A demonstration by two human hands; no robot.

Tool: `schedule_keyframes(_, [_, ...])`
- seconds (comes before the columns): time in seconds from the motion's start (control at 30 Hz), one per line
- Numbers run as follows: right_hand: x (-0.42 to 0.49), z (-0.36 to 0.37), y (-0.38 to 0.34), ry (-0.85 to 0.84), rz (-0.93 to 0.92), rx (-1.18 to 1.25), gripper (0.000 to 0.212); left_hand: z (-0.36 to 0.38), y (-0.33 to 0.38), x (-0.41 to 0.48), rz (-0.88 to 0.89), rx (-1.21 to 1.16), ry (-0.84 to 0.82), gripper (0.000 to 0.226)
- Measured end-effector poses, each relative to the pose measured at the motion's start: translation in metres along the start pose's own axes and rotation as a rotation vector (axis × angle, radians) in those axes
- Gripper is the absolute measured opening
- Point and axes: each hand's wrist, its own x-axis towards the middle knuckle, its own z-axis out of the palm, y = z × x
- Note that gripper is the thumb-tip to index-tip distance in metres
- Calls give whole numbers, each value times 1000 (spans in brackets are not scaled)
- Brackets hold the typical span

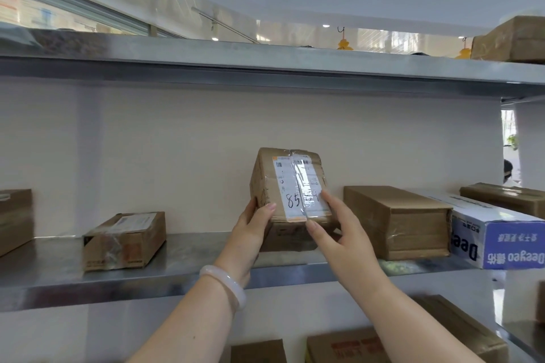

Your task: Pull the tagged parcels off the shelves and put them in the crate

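Holding a brown cardboard parcel with a white shipping label (290, 186) tipped up off the middle steel shelf (59, 274), the person has the label face turned toward the camera, prob. to check the handwritten number on it ("85" reads; the rest is under glare from the tape, so can't say).

Left hand (250, 227) grasps the parcel's lower left edge, thumb on the front and fingers wrapped behind. Right hand (339, 233) clasps the lower right corner, index finger lying over the label and thumb at the bottom edge. A two-sided hold like this keeps the box steady while it's angled, and it's ready to draw out toward the body.

The parcel's base looks just clear of the shelf, or at most touching at its back edge. My read: pick is under way, drop-off not yet done.

Crate isn't in view, so no word on what's in it.

Same shelf, L to R:
- big brown box at the far left edge (14, 218)
- small brown labelled carton (124, 242)
- plain brown taped box (395, 221) just right of the hands
- white-and-blue printed carton (501, 239) touching that box.

Top steel shelf (265, 62) carries one brown box at the right end (510, 38). More brown cartons sit on the level below (348, 345).
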Motion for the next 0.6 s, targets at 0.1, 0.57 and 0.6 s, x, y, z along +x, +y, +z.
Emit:
schedule_keyframes(0.1, [5,9,2,49,4,-12,51,-10,0,0,79,124,91,22])
schedule_keyframes(0.57, [42,63,9,-52,212,-22,50,-64,-10,33,240,741,114,48])
schedule_keyframes(0.6, [43,65,11,-49,225,-24,52,-66,-11,36,247,778,103,49])
